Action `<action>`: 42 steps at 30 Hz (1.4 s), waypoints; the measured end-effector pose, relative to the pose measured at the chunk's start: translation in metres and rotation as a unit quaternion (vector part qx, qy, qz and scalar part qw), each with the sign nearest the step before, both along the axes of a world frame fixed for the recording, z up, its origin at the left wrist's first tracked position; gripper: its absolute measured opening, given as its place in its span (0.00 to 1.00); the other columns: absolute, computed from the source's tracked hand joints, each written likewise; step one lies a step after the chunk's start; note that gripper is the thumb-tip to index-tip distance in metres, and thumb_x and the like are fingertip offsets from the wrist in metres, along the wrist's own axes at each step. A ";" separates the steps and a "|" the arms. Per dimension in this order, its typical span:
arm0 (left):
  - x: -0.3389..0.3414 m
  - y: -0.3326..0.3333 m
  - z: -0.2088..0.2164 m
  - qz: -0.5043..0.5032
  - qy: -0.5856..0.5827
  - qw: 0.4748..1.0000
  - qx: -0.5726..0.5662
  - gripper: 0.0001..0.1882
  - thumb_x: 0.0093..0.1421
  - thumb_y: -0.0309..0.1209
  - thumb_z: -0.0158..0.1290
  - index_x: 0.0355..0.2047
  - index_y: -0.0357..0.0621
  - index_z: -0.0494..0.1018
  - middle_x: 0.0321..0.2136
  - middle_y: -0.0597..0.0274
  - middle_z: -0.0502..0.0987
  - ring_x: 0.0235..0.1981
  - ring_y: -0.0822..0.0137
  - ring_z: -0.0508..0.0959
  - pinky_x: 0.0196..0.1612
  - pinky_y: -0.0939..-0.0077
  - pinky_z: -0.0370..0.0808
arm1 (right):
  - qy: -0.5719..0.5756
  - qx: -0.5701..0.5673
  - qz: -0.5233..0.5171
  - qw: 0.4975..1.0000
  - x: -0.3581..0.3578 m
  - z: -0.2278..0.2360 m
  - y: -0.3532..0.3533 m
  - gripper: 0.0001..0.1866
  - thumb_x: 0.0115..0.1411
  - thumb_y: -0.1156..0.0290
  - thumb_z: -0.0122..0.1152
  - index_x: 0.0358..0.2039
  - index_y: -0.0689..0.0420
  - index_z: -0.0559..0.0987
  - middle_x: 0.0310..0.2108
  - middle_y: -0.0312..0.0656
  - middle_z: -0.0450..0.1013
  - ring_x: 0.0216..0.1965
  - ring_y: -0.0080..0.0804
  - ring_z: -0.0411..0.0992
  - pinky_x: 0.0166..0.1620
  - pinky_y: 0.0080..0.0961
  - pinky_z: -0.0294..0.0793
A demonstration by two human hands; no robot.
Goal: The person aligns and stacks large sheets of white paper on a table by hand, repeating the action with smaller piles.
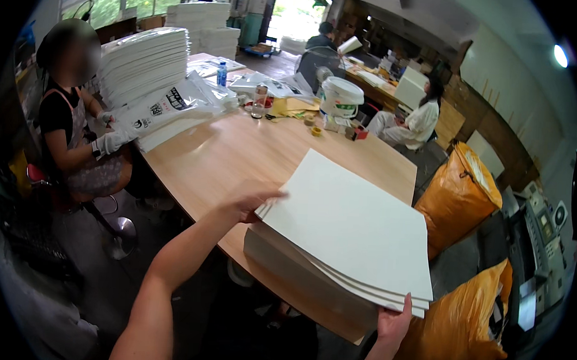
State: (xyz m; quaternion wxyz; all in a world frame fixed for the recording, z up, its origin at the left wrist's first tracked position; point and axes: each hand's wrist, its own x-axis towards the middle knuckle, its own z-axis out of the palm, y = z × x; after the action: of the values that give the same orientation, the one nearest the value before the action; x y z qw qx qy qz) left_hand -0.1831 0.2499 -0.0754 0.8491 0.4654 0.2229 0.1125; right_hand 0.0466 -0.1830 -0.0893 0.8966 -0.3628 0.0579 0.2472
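Observation:
A small stack of large white boards (354, 225) is tilted over the near right end of the wooden table (202, 166). Its layers are slightly fanned along the near edge. My left hand (256, 205) grips the stack at its left corner, the fingertips a little blurred. At the near right corner my right hand (395, 321) holds it, thumb on top and the other fingers mostly hidden underneath. Below the boards shows a greyish, shaded flat surface (310, 271); I cannot tell whether it is another board or the side of something.
Across the table's left side, a gloved co-worker (62, 119) handles a printed plastic bag (169, 104) beside a tall white stack (145, 61). A white bucket (340, 97), tape rolls (316, 131) and a glass (259, 101) stand farther back. Orange sacks (458, 194) flank the right side.

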 end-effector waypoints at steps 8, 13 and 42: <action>-0.033 -0.061 0.013 0.008 -0.060 0.956 0.288 0.30 0.65 0.36 0.59 0.64 0.34 0.68 0.51 0.53 0.78 0.54 0.62 0.75 0.60 0.66 0.71 | -0.183 -0.165 -0.037 0.969 0.025 0.040 0.025 0.28 0.68 0.71 0.64 0.64 0.68 0.68 0.56 0.49 0.73 0.54 0.42 0.75 0.54 0.43 0.80; -0.122 -0.104 0.001 0.146 -0.030 0.953 0.263 0.30 0.65 0.35 0.59 0.64 0.33 0.67 0.52 0.57 0.78 0.53 0.65 0.76 0.59 0.67 0.72 | -0.273 -0.109 0.075 0.953 0.032 0.058 0.091 0.28 0.66 0.77 0.64 0.65 0.66 0.68 0.56 0.46 0.73 0.55 0.36 0.74 0.58 0.36 0.77; -0.226 0.091 -0.224 0.479 -0.105 0.871 -0.015 0.17 0.73 0.36 0.51 0.51 0.32 0.74 0.46 0.53 0.81 0.48 0.57 0.82 0.52 0.63 0.78 | -0.343 -0.378 -0.176 0.842 -0.028 0.025 -0.078 0.10 0.74 0.68 0.53 0.42 0.61 0.79 0.29 0.38 0.78 0.31 0.23 0.76 0.36 0.20 0.76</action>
State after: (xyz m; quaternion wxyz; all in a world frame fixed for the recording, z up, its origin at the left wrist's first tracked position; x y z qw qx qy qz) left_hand -0.4095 0.3406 -0.2994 0.7163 0.2742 0.3293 0.5507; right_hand 0.0183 -0.2605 -0.0644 0.6811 -0.7186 -0.1022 -0.0958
